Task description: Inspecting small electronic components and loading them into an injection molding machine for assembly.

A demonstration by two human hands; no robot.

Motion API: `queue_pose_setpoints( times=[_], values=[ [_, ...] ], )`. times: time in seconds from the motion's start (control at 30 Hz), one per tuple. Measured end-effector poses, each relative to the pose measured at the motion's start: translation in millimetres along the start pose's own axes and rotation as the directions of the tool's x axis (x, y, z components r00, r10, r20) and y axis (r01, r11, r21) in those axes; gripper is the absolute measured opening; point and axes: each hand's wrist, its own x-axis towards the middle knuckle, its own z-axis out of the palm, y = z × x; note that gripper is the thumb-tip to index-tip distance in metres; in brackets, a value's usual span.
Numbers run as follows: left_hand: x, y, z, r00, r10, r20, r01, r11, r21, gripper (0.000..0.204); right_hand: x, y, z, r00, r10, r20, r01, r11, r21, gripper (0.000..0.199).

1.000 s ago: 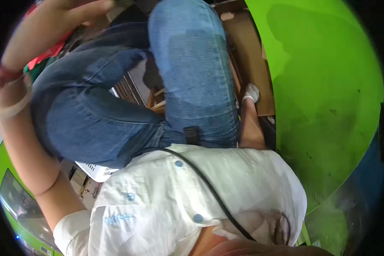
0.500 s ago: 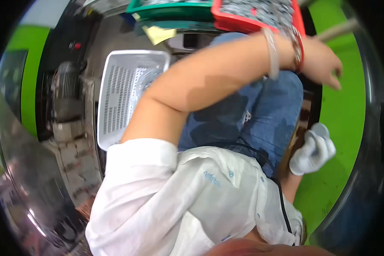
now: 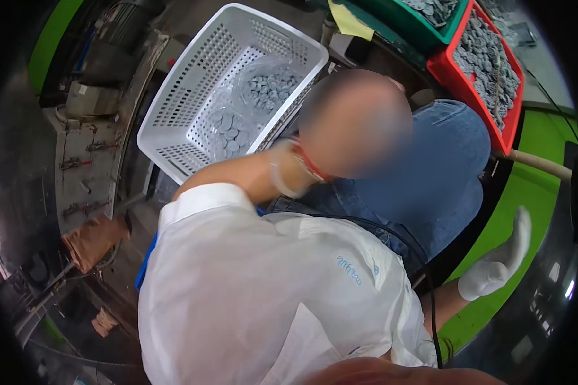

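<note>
My left forearm rises from a white sleeve, with a red band and a pale band at the wrist. My left hand [image 3: 356, 125] is lifted close to the camera over my blue-jeaned lap and is only a blur, so its fingers cannot be read. My right hand [image 3: 494, 263], in a white glove, hangs low at the right beside my thigh over the green floor, fingers stretched out and holding nothing. A white perforated basket [image 3: 173, 109] stands ahead to the left, holding clear bags of grey metal discs [image 3: 270, 86].
A red bin [image 3: 453, 74] full of grey discs and a green bin [image 3: 398, 35] sit at the top right, with a wooden handle [image 3: 539, 163] below them. Grey machinery [image 3: 87, 147] with brown rags lines the left. A black cable runs down my shirt.
The view has swung left and down. My left arm, earlier stretched toward the red bin at the right, is now raised in front of the camera. The gloved right hand stays low at the right.
</note>
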Motion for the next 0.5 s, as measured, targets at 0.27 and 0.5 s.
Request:
queue_pose_setpoints(
  times=[0.27, 0.5],
  values=[
    [-101.7, 56.1, -293.3, 0.214, 0.233, -0.949, 0.159, 0.95, 0.269, 0.031, -79.4, 41.6, -11.2, 0.758, 0.651, 0.034, -0.651, 0.753, 0.096, 0.076],
    [-166.6, 28.5, -453.7, -0.379, 0.033, -0.925, 0.224, 0.973, -0.058, 0.069, -106.3, 56.2, -22.1, 0.749, 0.662, 0.021, -0.662, 0.748, 0.042, 0.059]
  ],
)
